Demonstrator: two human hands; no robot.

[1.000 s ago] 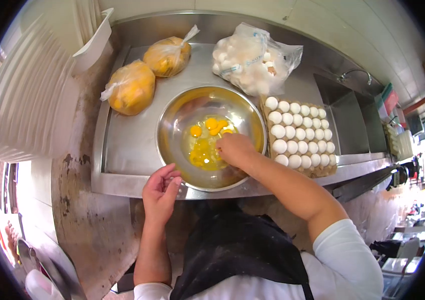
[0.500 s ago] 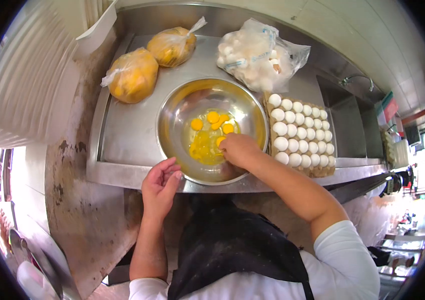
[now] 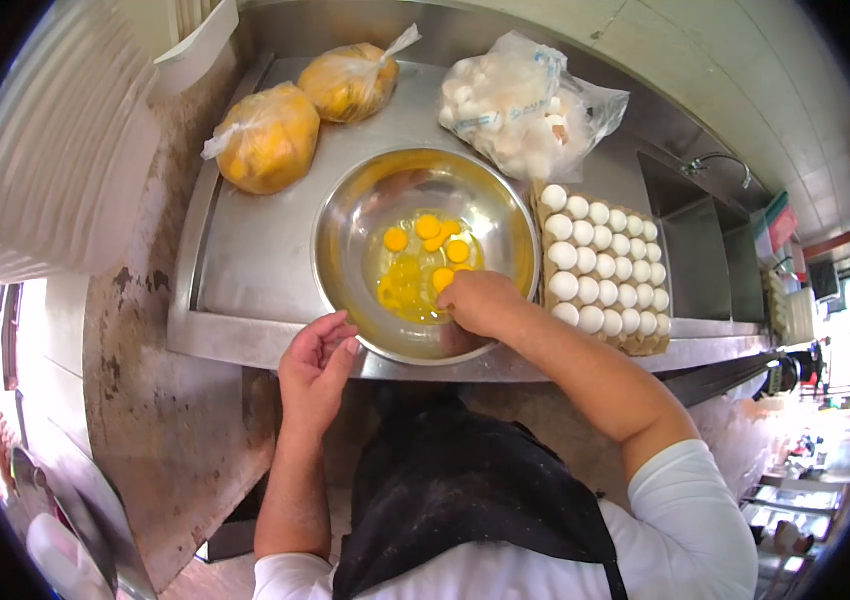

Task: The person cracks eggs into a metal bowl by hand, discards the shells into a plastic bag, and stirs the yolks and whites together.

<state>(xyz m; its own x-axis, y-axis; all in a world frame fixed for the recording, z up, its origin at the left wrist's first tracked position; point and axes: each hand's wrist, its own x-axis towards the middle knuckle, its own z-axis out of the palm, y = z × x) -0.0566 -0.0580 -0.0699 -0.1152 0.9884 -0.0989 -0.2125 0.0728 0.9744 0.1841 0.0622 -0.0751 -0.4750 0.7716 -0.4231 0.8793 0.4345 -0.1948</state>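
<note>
A wide steel mixing bowl (image 3: 345, 215) stands at the counter's front edge. In its bottom lie cracked eggs, with several whole yolks (image 3: 396, 239) and some broken yolk (image 3: 404, 287) in clear egg white. My right hand (image 3: 483, 304) reaches into the bowl with fingertips pressed together at the egg beside one yolk (image 3: 443, 279); whatever they hold is hidden. At the bowl's near left rim, my left hand (image 3: 317, 362) is open and holds nothing, its fingers loosely bent and the thumb apart. A carton of white eggs (image 3: 605, 265) sits just right of the bowl.
Two knotted clear bags of yellow-orange contents (image 3: 265, 140) rest at the back left of the steel counter (image 3: 245, 270). Behind the carton lies a clear bag of eggshells (image 3: 515, 110). A sink (image 3: 695, 245) with a tap is on the right, stacked white trays (image 3: 65, 150) on the left.
The view has shifted slightly. My right hand stays low in the bowl at the egg, and my left hand remains by the near rim, its pose almost the same.
</note>
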